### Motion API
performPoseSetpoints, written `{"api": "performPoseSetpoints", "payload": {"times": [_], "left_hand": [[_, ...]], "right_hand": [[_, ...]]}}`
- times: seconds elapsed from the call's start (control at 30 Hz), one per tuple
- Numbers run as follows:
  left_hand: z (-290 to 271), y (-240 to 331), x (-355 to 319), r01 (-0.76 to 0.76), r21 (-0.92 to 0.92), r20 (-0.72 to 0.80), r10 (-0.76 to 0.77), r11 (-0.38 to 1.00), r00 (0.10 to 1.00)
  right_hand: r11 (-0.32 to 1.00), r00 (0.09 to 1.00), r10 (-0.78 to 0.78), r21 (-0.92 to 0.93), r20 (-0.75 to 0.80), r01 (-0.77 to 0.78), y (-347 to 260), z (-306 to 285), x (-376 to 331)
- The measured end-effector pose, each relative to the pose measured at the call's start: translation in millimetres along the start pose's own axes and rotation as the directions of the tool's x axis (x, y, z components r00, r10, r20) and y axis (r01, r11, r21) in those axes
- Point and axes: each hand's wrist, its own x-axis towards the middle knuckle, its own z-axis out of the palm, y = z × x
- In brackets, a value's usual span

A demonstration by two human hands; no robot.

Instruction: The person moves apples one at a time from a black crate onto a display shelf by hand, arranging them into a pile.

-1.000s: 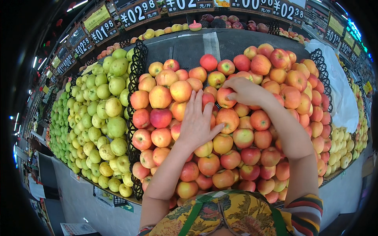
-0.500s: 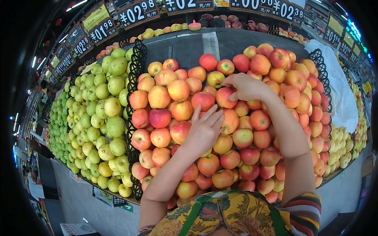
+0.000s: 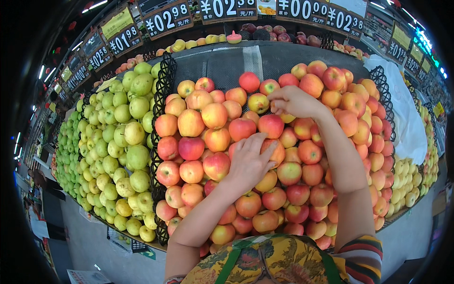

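Left hand fingers: the left hand (image 3: 248, 163) lies palm down on the heap, its fingers (image 3: 257, 142) spread loosely and flat over a red-orange apple (image 3: 275, 150); they rest on it and do not close round it.
Right hand fingers: the right hand (image 3: 295, 101) is curled, fingertips bent down and bunched on a yellowish apple (image 3: 285, 116) just under them; how firm the grip is I cannot tell.
Between the hands: a red apple (image 3: 271, 125) sits just beyond the left fingertips and just below the right ones.
Around the fingers: red and yellow apples (image 3: 203, 128) are piled on every side of both hands, filling a sloping bin.
Left of the left hand: a black plastic divider (image 3: 160, 113), then a heap of green apples (image 3: 123, 137).
Right of the right hand: a second black divider (image 3: 385, 102), a white cloth (image 3: 406, 123) and yellow fruit (image 3: 409, 182).
Beyond the fingertips: a grey mesh liner (image 3: 236, 61), then dark price signs (image 3: 165, 19).
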Motion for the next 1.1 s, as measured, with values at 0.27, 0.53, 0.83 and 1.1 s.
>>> {"api": "performPoseSetpoints", "payload": {"times": [0.27,0.53,0.83,1.1], "left_hand": [[12.7,-0.8,-9.5,-0.028,-0.069,-0.069,0.023,0.997,0.997],[14.7,-3.7,-10.0,-0.046,-0.121,-0.123,0.031,0.992,0.992],[12.5,-4.2,-14.1,-0.031,-0.132,-0.105,0.017,0.991,0.994],[12.2,-0.8,-8.5,-0.03,-0.104,-0.1,0.02,0.994,0.995]], "right_hand": [[0.735,0.997,-0.047,-0.673,0.06,0.075,1.8,-6.1,-14.8],[0.771,0.95,-0.001,-0.606,-0.312,-0.198,12.3,9.3,6.6],[0.91,0.94,-0.101,-0.412,-0.326,-0.045,-6.4,33.9,15.8],[0.802,0.716,-0.435,-0.597,-0.546,0.032,18.3,72.4,22.0]]}}
